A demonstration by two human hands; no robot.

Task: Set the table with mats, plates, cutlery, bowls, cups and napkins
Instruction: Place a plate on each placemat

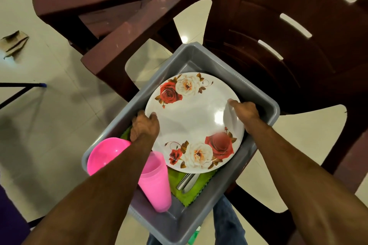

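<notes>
A white plate [194, 117] printed with red and white roses lies tilted inside a grey plastic tub [201, 54]. My left hand [144, 125] grips its left rim, thumb on top. My right hand [244, 110] grips the right rim, thumb on the plate's face. Beside the plate in the tub lie a pink bowl [105, 154] and a pink cup [156, 183] on its side. Under the plate a green mat [191, 191] shows, with steel cutlery [187, 182] resting on it.
The tub sits on the seat of a dark red plastic chair [278, 49]; another dark red chair [111, 6] stands to the upper left. Shiny cream floor tiles [59, 125] lie around. A scrap of cardboard [14, 42] lies on the floor at far left.
</notes>
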